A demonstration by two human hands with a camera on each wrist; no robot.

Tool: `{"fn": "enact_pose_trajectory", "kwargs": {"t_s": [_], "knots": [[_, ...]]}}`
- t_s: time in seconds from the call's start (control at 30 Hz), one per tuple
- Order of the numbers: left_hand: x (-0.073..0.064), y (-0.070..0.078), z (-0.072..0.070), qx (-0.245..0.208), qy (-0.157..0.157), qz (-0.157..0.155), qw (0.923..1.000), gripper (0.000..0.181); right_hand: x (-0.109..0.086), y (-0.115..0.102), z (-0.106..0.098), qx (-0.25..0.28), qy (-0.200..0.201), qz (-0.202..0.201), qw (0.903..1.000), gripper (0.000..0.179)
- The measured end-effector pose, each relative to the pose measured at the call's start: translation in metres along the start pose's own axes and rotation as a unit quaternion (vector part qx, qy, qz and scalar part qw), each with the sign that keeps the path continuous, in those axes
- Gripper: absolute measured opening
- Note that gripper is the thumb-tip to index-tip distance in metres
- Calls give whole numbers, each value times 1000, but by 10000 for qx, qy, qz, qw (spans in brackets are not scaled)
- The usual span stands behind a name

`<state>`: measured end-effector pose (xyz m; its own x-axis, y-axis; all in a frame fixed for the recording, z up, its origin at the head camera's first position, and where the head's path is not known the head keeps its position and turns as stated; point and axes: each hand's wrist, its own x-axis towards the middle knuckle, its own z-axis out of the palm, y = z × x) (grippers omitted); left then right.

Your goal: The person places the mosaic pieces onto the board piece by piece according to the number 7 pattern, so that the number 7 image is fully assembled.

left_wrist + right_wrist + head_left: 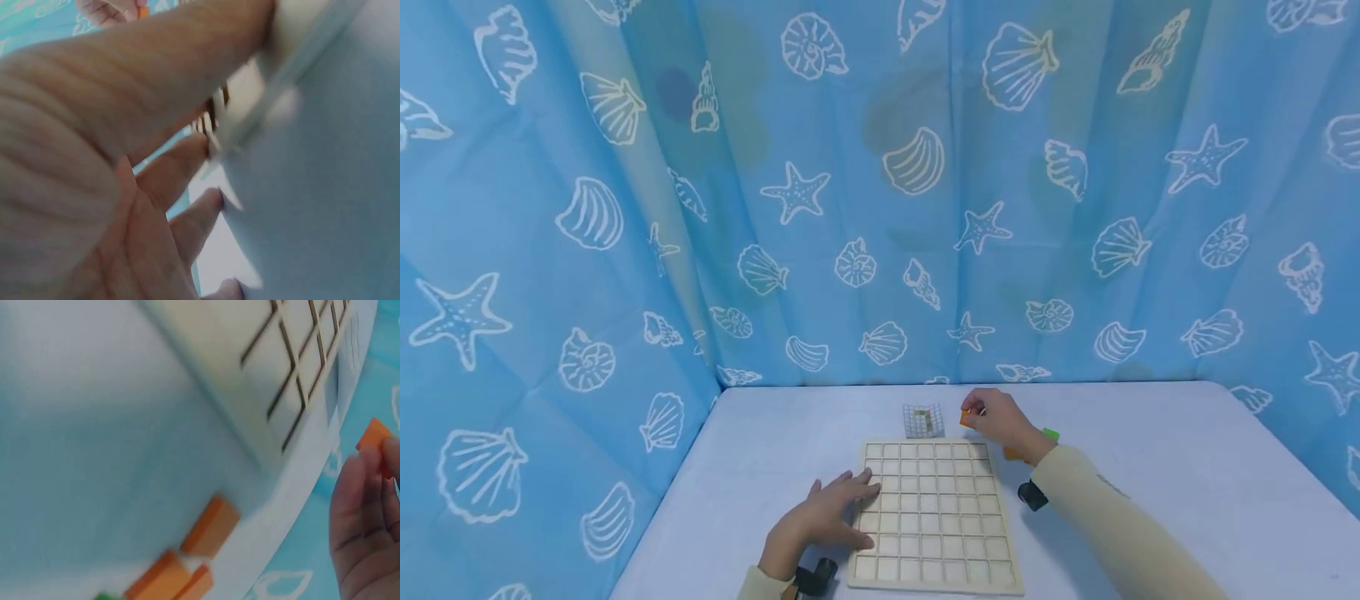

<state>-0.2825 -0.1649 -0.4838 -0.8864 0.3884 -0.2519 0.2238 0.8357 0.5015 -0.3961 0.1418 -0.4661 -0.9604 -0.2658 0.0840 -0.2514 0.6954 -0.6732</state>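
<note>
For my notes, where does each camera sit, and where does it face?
Head: head-worn, facing forward and down at grid board and curtain; left hand, right hand and sleeves show.
Left wrist: worn there, facing the left hand at the board's edge.
Right wrist: worn there, facing the right hand and loose orange blocks.
All three share the right hand and its orange block.

- An orange block [967,419], pinched in the right hand [1000,418].
- A pale board [928,503] of squares, flat on the table [730,467], left hand [829,512] touching its edge.

Head view bright; wrist views hazy; board [253,381] edge blurred
</note>
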Motion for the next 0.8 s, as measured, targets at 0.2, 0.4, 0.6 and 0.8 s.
{"fn": "enact_pose_trajectory", "kwargs": {"t_s": [0.2,0.4,0.6,0.8], "knots": [[2,3,2,14,0,-4,10000,76,-3,-13,18,85,-217,-200,9995,12],[-2,-2,0,47,-32,-18,10000,77,-7,-29,46,410,-487,-336,9974,14],[-2,-3,-3,117,2,28,9999,77,-9,-45,66,421,-430,-458,9971,5],[-1,-4,3,11,-6,85,10000,76,-13,-48,77,172,-457,-551,9973,4]]}}
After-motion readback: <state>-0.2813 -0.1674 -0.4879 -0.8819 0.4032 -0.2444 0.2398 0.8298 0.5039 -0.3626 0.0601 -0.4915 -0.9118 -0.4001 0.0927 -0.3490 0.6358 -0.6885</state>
